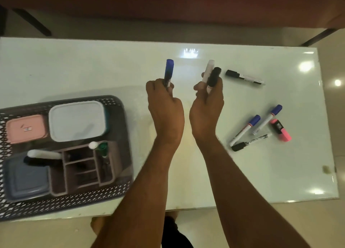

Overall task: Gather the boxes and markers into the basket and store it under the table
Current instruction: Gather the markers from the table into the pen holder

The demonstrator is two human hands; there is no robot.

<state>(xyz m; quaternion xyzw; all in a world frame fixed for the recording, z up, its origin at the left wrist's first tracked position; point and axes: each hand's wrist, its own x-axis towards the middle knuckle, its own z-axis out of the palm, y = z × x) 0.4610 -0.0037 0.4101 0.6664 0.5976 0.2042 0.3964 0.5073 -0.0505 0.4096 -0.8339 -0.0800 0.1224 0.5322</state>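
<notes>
**Stock on the white surface: markers, boxes, basket**

Surface (112, 65): white, glossy, rectangular, showing lamp reflections; pale tiled floor around it, a dark reddish furnishing along the far side (kind unclear).

Basket (119, 191): one, dark perforated plastic, at the near left of the surface, partly past the frame edge. Contents: three lidded boxes, namely pink box (26, 128), white box (77, 121) with a teal base, and blue-grey box (27, 180); one divided organiser tray (84, 168); a green-capped marker (103, 148) and a white one standing in the tray; two more markers lying across the blue-grey box, one white, one dark.

Left hand (164, 106): fingers curled round one blue-capped marker (169, 70), held upright above the middle of the surface.

Right hand (207, 106): fingers wrapped round two markers, a white marker (209, 68) and a black-capped marker (214, 76), upright, side by side.

Loose on the surface, right side: one black-capped marker alone (244, 77) near the right hand; a cluster of four further right, being two blue-capped markers (265, 120), one black-capped, and one pink highlighter (281, 129).
</notes>
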